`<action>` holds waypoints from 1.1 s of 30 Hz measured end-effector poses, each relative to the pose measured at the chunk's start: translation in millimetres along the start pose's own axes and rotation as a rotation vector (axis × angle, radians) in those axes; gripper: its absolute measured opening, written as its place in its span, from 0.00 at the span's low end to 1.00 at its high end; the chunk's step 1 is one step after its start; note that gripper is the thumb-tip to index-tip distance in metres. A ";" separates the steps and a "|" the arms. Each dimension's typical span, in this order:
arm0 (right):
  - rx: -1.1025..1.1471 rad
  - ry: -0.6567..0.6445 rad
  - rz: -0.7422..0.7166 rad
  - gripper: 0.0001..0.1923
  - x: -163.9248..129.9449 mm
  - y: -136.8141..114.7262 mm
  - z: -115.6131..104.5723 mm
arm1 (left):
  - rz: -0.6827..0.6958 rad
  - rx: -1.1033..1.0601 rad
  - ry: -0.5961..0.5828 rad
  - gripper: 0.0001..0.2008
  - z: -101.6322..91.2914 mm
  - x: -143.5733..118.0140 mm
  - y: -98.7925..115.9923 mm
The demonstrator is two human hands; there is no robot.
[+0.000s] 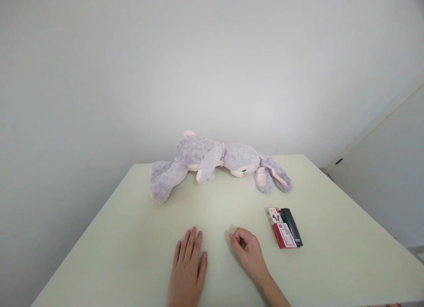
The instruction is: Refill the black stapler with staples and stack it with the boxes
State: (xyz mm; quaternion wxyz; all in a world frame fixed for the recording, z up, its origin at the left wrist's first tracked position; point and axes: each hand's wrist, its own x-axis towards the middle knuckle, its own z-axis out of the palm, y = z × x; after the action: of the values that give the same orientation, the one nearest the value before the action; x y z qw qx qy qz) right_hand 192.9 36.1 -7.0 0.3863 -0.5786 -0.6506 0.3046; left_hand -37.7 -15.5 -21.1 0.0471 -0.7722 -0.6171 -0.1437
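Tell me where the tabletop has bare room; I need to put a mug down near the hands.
Bare patches on the table: the wide strip between the plush rabbit and both hands, the left side beside the left hand, and the far right corner. Tightest is between the right hand and the red box with a black device.

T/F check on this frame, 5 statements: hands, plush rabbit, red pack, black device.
1. The left hand lies flat on the table. True.
2. The right hand holds the red pack. False: its curled fingers hold nothing visible, and the pack lies apart to its right.
3. The plush rabbit sits upright. False: it lies on its side.
4. The black device lies right beside the red pack. True.
5. The rabbit lies farther from the person than both hands. True.
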 end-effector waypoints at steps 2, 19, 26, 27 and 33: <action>-0.004 0.000 0.001 0.21 0.0 -0.5 -0.4 | 0.000 -0.003 -0.002 0.35 0.7 0.1 -0.7; -0.121 -0.026 -0.012 0.20 -0.5 -4.0 1.3 | 0.019 0.017 0.015 0.37 8.2 0.1 -7.3; -0.140 -0.024 -0.020 0.20 -0.7 -3.5 2.4 | 0.029 0.020 0.033 0.37 9.2 -0.4 -8.6; -0.145 -0.022 -0.020 0.20 -0.4 -3.6 2.5 | 0.028 0.017 0.033 0.37 9.5 -0.5 -8.8; -0.156 -0.019 -0.031 0.19 0.8 -3.3 2.8 | 0.014 0.003 0.021 0.36 9.3 -0.5 -8.9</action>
State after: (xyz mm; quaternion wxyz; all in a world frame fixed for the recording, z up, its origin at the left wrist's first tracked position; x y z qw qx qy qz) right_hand 188.8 36.5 -5.5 0.3383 -0.5939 -0.6849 0.2524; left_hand -44.8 -11.6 -31.1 0.0560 -0.7748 -0.6114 -0.1506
